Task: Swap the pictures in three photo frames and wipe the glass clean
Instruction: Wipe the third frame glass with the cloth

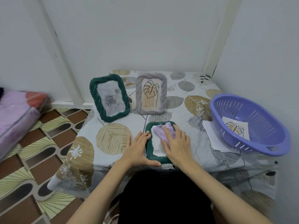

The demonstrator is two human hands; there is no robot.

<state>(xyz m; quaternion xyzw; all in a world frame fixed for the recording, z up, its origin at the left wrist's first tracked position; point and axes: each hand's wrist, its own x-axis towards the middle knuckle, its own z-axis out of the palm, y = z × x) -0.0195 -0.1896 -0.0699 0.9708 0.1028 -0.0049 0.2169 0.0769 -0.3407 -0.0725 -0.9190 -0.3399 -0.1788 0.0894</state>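
We reach both bare forearms forward from the bottom edge, converging on the flat green frame (149,152). Our left hand (140,150) lies against that frame's left side, fingers straight along its rim, thumb stretched across its near corner. Our right hand (176,144) rests flat on top of the frame, fingers spread and straight, pressing down.

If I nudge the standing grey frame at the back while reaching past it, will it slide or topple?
The grey frame stands upright, leaning slightly back, probably on a rear prop that isn't visible, so a push near its top would likely tip it rather than slide it. The cloth-covered table looks soft, so its base may catch. Its glass front is probably fragile if it falls.
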